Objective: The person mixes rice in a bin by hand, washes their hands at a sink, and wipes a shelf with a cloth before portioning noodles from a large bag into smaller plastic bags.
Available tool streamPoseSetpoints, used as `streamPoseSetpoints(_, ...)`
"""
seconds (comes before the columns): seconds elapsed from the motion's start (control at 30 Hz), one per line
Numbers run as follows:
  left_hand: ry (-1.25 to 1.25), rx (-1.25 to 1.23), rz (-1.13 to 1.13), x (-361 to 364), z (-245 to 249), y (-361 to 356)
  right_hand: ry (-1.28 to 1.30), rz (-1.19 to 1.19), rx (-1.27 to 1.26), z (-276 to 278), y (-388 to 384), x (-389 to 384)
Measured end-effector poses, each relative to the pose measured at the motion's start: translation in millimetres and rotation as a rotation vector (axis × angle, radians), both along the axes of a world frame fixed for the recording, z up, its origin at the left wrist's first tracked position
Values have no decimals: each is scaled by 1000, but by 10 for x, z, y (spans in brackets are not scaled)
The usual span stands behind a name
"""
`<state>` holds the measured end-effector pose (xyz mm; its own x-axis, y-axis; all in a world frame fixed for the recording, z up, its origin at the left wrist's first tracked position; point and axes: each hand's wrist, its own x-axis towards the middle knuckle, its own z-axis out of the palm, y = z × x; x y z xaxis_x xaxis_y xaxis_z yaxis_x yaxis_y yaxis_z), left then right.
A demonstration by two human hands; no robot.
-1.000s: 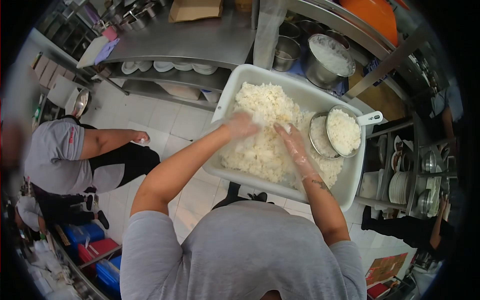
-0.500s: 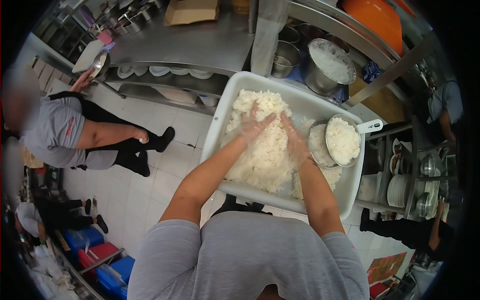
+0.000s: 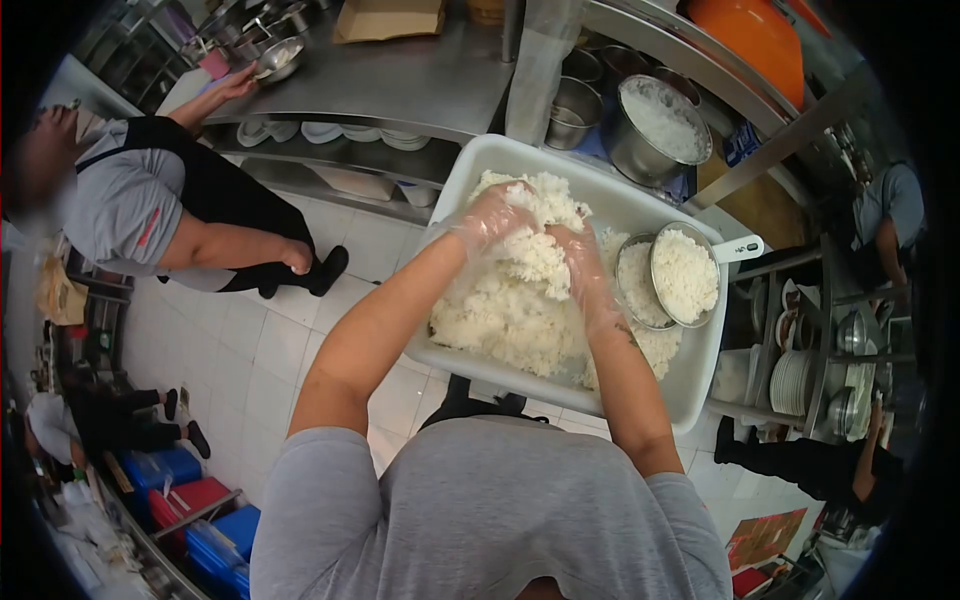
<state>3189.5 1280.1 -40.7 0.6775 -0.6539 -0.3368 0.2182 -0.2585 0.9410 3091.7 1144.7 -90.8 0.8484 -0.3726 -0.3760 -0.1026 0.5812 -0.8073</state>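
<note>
A large white plastic tub (image 3: 700,385) in front of me holds a heap of cooked white rice (image 3: 500,325). My left hand (image 3: 492,215), in a clear plastic glove, curls around rice at the far side of the heap. Beside it, my right hand (image 3: 577,262), gloved the same way, grips rice with its fingers bent inward. A loose clump hangs between the two hands, above the rest of the rice. Some fingertips are hidden in it. To the right, inside the tub, a metal bowl with a white handle (image 3: 740,248) is full of rice and overlaps another rice-filled metal bowl (image 3: 632,285).
Beyond the tub stand a metal pot (image 3: 645,160) with white contents and an open metal container (image 3: 572,115). A steel counter (image 3: 420,85) carries a cardboard tray (image 3: 388,20). On the left a co-worker (image 3: 140,200) reaches a metal bowl (image 3: 281,60) over the counter. Stacked plates (image 3: 793,382) are at right.
My hands, spread on the rice before, have closed and lifted a clump, with the left hand shifting slightly away from me. The co-worker's bowl has moved right, over the counter.
</note>
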Motion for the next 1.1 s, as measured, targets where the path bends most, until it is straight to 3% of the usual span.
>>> streamPoseSetpoints(0.07,-82,10,78,44,-1,-12,-114,27,-128,71,0,86)
streamPoseSetpoints(0.17,-481,89,-59,136,22,-3,-160,16,-294,223,15,102)
streamPoseSetpoints(0.3,-581,227,-50,57,341,6,-178,-57,-339,327,44,78)
streamPoseSetpoints(0.4,-555,356,-12,-7,467,-3,144,-23,-565,492,29,67)
streamPoseSetpoints(0.5,-671,423,-19,121,165,-54,217,-72,-894,298,-2,230)
streamPoseSetpoints(0.6,-491,296,130,-176,520,-6,192,-230,-801,410,145,226)
streamPoseSetpoints(0.7,-571,262,-133,-34,329,-29,286,233,-701,547,51,198)
streamPoseSetpoints(0.8,-558,625,-215,-71,218,106,180,348,-774,128,-126,204)
streamPoseSetpoints(0.83,-457,641,-414,-93,217,205,167,369,-791,142,-152,129)
streamPoseSetpoints(0.87,-348,651,-611,-134,205,336,188,370,-798,501,-67,-169)
streamPoseSetpoints(0.93,-309,745,-889,-248,-241,626,211,346,-822,565,-12,-569)
streamPoseSetpoints(0.97,-120,701,-757,-358,-298,692,212,318,-843,361,-87,-709)
streamPoseSetpoints(1.03,243,604,-487,-589,-383,825,237,351,-637,-129,-252,-944)
streamPoseSetpoints(1.1,589,489,-213,-720,-383,849,530,548,-947,-117,-142,-962)
